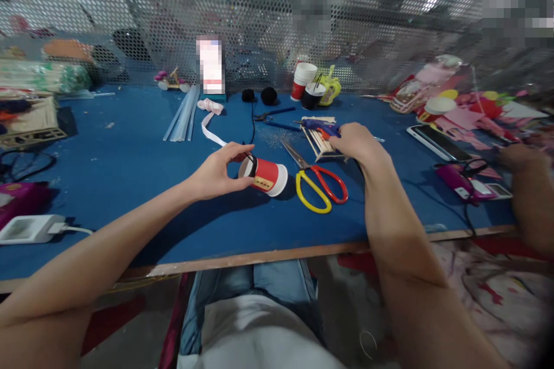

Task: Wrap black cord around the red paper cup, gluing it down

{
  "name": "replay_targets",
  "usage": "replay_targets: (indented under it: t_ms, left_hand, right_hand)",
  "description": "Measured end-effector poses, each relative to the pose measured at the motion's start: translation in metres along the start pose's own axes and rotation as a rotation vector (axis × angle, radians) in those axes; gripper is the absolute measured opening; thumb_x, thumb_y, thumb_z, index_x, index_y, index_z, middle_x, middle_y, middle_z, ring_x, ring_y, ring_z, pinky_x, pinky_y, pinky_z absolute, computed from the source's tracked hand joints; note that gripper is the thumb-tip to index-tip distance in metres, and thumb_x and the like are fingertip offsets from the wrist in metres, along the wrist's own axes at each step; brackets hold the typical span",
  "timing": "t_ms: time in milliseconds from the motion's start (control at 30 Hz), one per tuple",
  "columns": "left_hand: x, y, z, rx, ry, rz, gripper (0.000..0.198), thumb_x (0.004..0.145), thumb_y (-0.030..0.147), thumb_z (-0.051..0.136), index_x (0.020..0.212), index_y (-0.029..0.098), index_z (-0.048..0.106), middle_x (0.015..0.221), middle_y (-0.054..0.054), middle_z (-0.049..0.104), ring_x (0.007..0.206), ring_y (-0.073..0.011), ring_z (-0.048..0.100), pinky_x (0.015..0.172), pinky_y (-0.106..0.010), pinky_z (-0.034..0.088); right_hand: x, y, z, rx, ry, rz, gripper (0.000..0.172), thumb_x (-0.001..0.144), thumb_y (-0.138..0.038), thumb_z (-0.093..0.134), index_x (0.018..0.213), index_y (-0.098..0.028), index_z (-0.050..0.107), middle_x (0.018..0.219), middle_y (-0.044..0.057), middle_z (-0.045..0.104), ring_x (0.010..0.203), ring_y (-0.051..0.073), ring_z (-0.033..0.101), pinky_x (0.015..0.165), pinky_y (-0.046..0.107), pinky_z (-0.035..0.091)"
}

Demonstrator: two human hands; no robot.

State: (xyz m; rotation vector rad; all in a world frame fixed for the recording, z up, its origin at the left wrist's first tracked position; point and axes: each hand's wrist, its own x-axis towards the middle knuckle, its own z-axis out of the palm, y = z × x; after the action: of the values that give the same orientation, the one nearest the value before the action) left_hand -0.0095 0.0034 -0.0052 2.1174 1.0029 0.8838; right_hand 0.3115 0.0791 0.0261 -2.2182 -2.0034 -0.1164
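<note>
At the near edge of a blue worktable (pixel 242 230), scissors (pixel 304 166) with one yellow and one red handle lie between a worker's two hands. Just left of them, the left hand (pixel 219 170) holds a red-and-white paper cup (pixel 266 176) tipped on its side, thumb and fingers around its left end, where black cord (pixel 253 166) is wrapped. Farther right, the right hand (pixel 359 141) grips a blue glue gun (pixel 320 125) at a small wooden-stick rack (pixel 318 144); whether gun and rack touch cannot be told. Beyond lie pliers (pixel 261 117), left of the gun, and, farther still, two black yarn balls (pixel 269 95) and stacked cups (pixel 305 72).
</note>
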Motion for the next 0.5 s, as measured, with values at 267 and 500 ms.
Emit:
replay_targets:
  t_ms: [267, 500]
  left_hand:
    - [0.001, -0.007, 0.0, 0.03, 0.017, 0.05, 0.066, 0.072, 0.035, 0.07, 0.132, 0.018, 0.048, 0.116, -0.011, 0.056, 0.103, -0.0211, 0.06, 0.092, -0.038, 0.052]
    - [0.001, -0.009, 0.0, -0.024, 0.031, 0.027, 0.069, 0.068, 0.034, 0.073, 0.131, 0.016, 0.051, 0.115, -0.012, 0.057, 0.101, -0.022, 0.06, 0.093, -0.04, 0.051]
  right_hand:
    - [-0.007, 0.006, 0.019, 0.21, 0.194, 0.009, 0.024, 0.074, -0.019, 0.058, 0.094, -0.007, 0.063, 0.09, 0.02, 0.065, 0.094, 0.033, 0.061, 0.081, 0.047, 0.045]
    - [-0.032, -0.012, -0.006, 0.808, 0.121, -0.002, 0.03, 0.065, -0.022, 0.067, 0.092, -0.014, 0.059, 0.076, 0.005, 0.065, 0.065, 0.018, 0.059, 0.06, 0.032, 0.047]
